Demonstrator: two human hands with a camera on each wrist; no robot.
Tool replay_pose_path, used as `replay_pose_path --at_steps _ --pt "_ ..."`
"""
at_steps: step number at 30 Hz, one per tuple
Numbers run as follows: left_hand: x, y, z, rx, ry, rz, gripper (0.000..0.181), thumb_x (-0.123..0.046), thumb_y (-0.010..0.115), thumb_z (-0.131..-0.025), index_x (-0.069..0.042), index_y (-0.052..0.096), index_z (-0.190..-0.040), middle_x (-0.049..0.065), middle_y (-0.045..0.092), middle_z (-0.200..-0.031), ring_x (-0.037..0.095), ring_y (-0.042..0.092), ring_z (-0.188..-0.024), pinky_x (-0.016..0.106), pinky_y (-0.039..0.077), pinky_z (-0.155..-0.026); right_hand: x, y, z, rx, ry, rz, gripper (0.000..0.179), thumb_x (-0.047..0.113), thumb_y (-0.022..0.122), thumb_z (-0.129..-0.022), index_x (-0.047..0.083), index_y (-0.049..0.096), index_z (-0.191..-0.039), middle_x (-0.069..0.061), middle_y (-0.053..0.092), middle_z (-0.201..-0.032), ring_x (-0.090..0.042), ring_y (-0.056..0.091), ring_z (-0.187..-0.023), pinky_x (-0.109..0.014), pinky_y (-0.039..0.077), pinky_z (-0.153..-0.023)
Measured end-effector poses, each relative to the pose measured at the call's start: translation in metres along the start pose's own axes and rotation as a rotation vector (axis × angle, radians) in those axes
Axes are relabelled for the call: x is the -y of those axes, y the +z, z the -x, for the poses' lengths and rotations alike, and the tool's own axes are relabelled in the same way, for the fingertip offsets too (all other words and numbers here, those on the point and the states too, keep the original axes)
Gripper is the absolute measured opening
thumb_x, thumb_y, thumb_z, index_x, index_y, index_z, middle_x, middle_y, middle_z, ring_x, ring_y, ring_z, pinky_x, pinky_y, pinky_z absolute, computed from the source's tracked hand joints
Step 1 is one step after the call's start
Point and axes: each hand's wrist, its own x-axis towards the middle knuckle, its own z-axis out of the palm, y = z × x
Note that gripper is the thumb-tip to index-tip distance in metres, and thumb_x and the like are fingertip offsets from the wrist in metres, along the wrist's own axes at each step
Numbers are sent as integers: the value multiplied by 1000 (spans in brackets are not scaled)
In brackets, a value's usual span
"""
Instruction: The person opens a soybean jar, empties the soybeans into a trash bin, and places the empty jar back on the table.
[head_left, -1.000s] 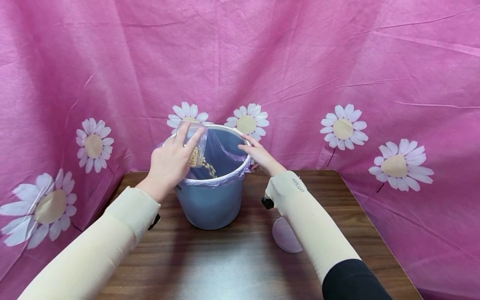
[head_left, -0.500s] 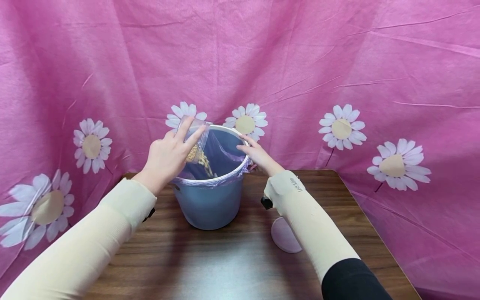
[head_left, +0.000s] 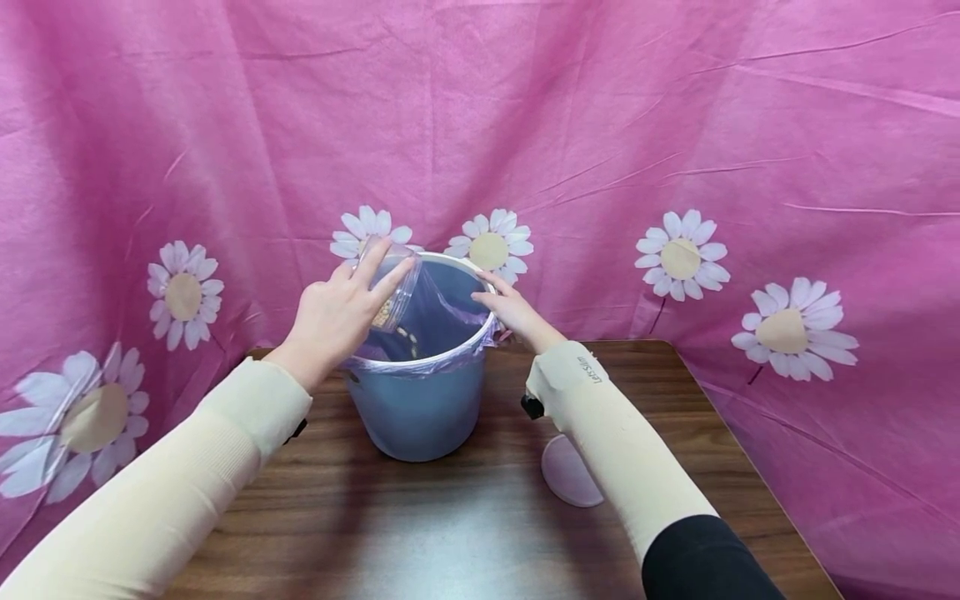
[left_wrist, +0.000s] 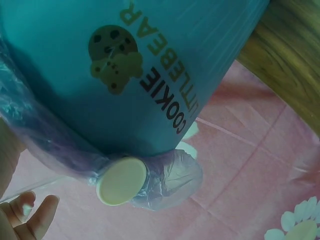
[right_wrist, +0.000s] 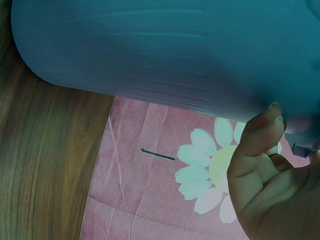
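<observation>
My left hand [head_left: 337, 317] grips a clear plastic jar [head_left: 401, 292], tipped mouth-down over a blue trash can [head_left: 420, 417]. Pale beans [head_left: 384, 312] lie inside the jar, and a few are falling from its mouth into the can. A thin purple bag [head_left: 450, 360] lines the can and is folded over its white rim. My right hand [head_left: 517, 312] holds the rim on the right side, fingers over the edge. In the left wrist view, fingertips [left_wrist: 45, 215] show below the can's printed wall [left_wrist: 165, 55]; in the right wrist view, curled fingers [right_wrist: 260, 135] lie against the can's outside.
A round, pale translucent lid [head_left: 570, 471] lies on the wooden table [head_left: 450, 533], partly under my right forearm. Behind the table hangs a pink cloth [head_left: 585, 167] with white daisies.
The jar has tipped a little further and risen slightly leftward with the left hand. The stream of beans has thinned to a few, with fewer left in the jar. The right hand stays at the rim.
</observation>
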Motion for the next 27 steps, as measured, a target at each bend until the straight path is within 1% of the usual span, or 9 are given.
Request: replay_pose_path --at_steps 1,3,5,9,14,19,23,25,27 --pt "0 0 0 1 2 -2 72 7 56 -87 -28 41 -149 9 33 -156 40 60 -91 48 49 -44 0 0 0 -1 -6 5 57 30 55 -99 25 37 -153 -8 27 -162 -13 51 -88 -23 49 -61" --pt "0 -1 0 6 4 -2 73 7 56 -87 -29 41 -149 9 32 -156 40 61 -90 48 50 -45 0 0 0 -3 -8 4 57 30 56 -99 25 37 -153 -6 25 -164 -11 51 -92 -22 48 -61" --pt "1 -2 -1 14 8 -6 73 7 56 -88 -29 40 -149 10 31 -157 41 61 -89 48 51 -46 0 0 1 -2 11 -10 57 30 56 -99 27 37 -153 -7 27 -163 -14 50 -73 -26 49 -52" --pt "3 -5 -3 32 24 -27 76 8 58 -87 -29 39 -150 11 30 -157 41 62 -87 48 51 -46 1 0 1 8 26 -37 58 29 56 -99 28 37 -153 -8 28 -162 -13 46 -63 -27 47 -45" --pt "5 -10 -7 42 48 -65 81 10 60 -84 -29 38 -151 12 32 -158 41 60 -89 45 49 -45 2 1 3 4 -6 -44 58 28 56 -98 24 38 -153 -8 28 -162 -17 49 -91 -23 44 -45" --pt "4 -12 -9 61 77 -96 80 10 60 -85 -29 38 -152 10 31 -160 41 60 -91 43 48 -44 2 1 2 1 -1 -39 58 28 55 -99 24 37 -153 -7 25 -163 -24 50 -99 -24 45 -46" --pt "4 -12 -8 59 93 -102 81 10 60 -86 -29 37 -153 10 30 -160 40 60 -90 43 48 -44 2 1 2 2 -12 -37 57 26 54 -100 22 36 -154 -6 22 -165 -21 46 -118 -20 45 -56" --pt "5 -11 -7 50 94 -99 82 11 60 -85 -29 36 -153 9 30 -160 40 60 -89 44 49 -44 2 1 1 -1 -12 -38 57 25 54 -100 23 37 -154 -6 23 -164 -19 47 -115 -20 44 -57" --pt "6 -11 -6 43 86 -97 84 11 61 -83 -29 36 -153 10 30 -160 40 60 -88 44 48 -44 2 2 1 -3 0 -42 57 26 55 -100 25 37 -153 -7 27 -163 -18 52 -98 -22 46 -55"
